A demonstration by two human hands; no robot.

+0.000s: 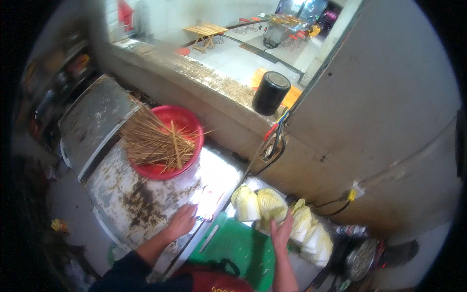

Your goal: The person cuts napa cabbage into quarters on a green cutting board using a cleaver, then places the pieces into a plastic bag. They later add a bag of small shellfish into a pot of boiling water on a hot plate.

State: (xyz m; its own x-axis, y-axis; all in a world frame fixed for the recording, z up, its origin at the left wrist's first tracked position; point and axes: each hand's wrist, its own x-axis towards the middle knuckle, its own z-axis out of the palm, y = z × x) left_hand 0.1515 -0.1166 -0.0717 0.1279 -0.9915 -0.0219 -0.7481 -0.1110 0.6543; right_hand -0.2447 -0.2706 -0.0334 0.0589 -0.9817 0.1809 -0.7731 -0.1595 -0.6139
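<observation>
My right hand (281, 230) is at a row of napa cabbage pieces, thumb and fingers apart. Its fingertips reach the near end of one yellow-green cabbage piece (271, 202); whether they press on it is unclear. To its left is another cabbage piece (246, 204), and to its right lie more cabbage pieces (310, 233) with white stems. Over the stained white worktop (120, 197), my left hand (183, 220) has its fingertips beside a glare-washed item with red marks (208, 200). Its grip is hidden. A green cutting board (237, 241) lies between my hands, with a narrow pale strip (209, 238) on it.
A red plastic basin (197, 155) full of thin wooden skewers (164, 142) stands on the worktop. Cables (279, 146) hang along the wall ledge below a black cylinder (271, 93). At right are a clear bottle (351, 230) and a round metal pan (361, 259).
</observation>
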